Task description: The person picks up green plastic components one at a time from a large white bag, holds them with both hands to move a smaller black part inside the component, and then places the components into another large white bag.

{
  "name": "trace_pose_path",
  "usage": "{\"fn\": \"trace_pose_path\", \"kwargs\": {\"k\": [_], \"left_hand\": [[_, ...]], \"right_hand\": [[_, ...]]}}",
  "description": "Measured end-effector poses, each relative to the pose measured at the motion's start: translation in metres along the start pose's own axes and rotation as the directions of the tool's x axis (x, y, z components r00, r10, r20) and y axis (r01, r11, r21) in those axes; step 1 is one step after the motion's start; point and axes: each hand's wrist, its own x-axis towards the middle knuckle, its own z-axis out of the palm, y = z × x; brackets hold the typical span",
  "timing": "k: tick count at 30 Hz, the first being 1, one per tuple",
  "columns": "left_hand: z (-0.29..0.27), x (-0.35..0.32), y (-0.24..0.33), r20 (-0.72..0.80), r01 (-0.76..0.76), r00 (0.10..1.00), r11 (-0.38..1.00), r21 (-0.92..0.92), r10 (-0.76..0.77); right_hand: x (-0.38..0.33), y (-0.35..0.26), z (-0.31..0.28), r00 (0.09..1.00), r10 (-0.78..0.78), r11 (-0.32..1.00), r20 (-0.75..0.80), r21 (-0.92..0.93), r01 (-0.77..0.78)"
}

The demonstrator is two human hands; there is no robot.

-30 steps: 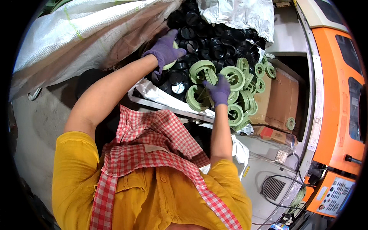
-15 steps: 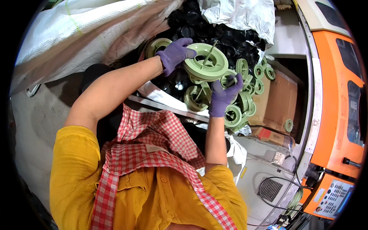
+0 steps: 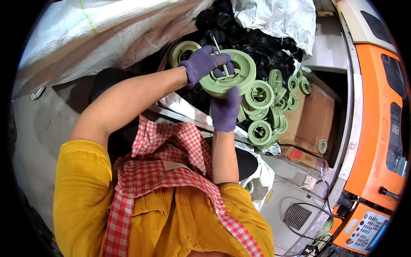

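Both my hands wear purple gloves. My right hand (image 3: pixel 225 110) holds a large pale green plastic spool (image 3: pixel 243 75) from below, flat side up. My left hand (image 3: pixel 201 64) sits on top of the spool and grips a thin green rod (image 3: pixel 220 56) that stands in the spool's centre. Just to the right lies a pile of smaller green spools (image 3: pixel 265 111). Another green spool (image 3: pixel 182 49) lies behind my left hand. Black round parts (image 3: pixel 239 25) fill the bin beyond.
A white woven sack (image 3: pixel 98 34) hangs at the upper left and a silvery plastic bag (image 3: pixel 278 17) at the top. A cardboard box (image 3: pixel 314 115) stands at the right beside an orange machine (image 3: pixel 376 128) with a control panel (image 3: pixel 366 227). Grey floor (image 3: pixel 38 128) lies at the left.
My hands lifted a large green spool out of the pile and brought it toward me. My left hand now grips a thin rod at its centre, and my right hand moved under it.
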Motion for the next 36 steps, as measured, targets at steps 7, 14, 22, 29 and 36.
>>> {"fn": "trace_pose_path", "kwargs": {"k": [7,14,22,29,36], "left_hand": [[-0.004,0.006,0.008,-0.139,-0.117,0.981,0.985,0.125,0.134],[-0.041,0.02,0.017,-0.317,-0.065,0.927,0.92,0.387,0.199],[-0.021,0.018,0.012,-0.192,0.042,0.957,0.552,0.833,0.217],[-0.01,0.021,0.008,-0.015,-0.07,0.987,0.521,0.851,0.157],[0.011,0.009,0.015,0.217,-0.12,0.975,0.934,0.337,0.047]], "right_hand": [[0.025,0.013,-0.035,0.981,-0.151,0.974,-0.125,-0.19,0.126],[0.032,0.008,-0.106,0.864,-0.211,0.936,-0.458,-0.348,0.044],[0.073,0.064,-0.147,0.867,-0.251,-0.298,-0.431,-0.817,-0.493],[0.076,0.034,-0.136,0.779,-0.37,0.157,-0.506,-0.86,-0.485],[0.015,-0.028,-0.071,0.994,-0.086,0.905,-0.065,-0.423,0.051]]}}
